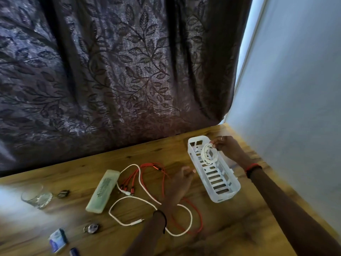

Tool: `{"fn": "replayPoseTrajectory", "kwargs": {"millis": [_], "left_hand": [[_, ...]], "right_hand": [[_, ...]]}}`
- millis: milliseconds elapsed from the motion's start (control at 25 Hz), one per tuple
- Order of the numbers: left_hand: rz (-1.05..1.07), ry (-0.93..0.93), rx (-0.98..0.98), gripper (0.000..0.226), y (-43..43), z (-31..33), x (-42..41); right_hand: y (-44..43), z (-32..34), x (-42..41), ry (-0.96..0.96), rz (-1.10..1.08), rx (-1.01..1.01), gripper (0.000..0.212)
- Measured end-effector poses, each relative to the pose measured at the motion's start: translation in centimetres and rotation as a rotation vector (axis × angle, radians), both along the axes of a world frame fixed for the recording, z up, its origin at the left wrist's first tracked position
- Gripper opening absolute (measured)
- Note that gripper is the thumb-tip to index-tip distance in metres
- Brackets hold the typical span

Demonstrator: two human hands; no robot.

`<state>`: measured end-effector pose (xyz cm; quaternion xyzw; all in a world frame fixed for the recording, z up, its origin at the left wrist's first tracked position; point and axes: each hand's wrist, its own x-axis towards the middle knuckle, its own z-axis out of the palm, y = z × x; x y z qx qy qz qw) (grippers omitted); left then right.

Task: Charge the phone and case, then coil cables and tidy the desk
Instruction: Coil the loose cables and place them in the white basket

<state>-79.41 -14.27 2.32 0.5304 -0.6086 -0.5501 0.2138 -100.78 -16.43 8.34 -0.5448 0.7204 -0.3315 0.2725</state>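
White coil of cable (208,152) pinched in the fingers of the right hand (227,147), held just over the far end of the white basket (227,192). Basket sits near the desk's (239,228) right edge, close to the far right corner; long axis runs from far-left to near-right, slotted floor empty as far as I can see.

Left hand (181,183) hovers palm-down, fingers loosely spread, gripping nothing; it is over the loose cables, its fingertips just beside the basket's left wall.

Still uncoiled on the desk's middle: a long white cable (147,199) in open loops and a red cable (198,215) with several plug ends, the two crossing each other under and around the left wrist. A pale green case (103,191) lies left of them, long axis roughly parallel to the basket. Glass (37,196) and small blurred items toward the near left corner.

Judgement: coil goes straight down into the basket's far end; right hand is placed for it. Left hand is nearer the loose cables, likely the next pick-up. Tangle at the crossing may snag
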Motion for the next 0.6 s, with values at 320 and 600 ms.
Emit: {"fn": "replayPoseTrajectory", "kwargs": {"millis": [320, 600], "left_hand": [[-0.047, -0.042, 0.008, 0.046, 0.4, -0.7, -4.2], [-0.034, -0.078, 0.001, 0.047, 0.3, -2.1, -4.8]], "right_hand": [[-6.0, -2.6, -0.6, 0.552, 0.420, 0.244, 0.027], [-7.9, -3.2, -0.2, 0.528, 0.493, 0.380, 0.025]]}}
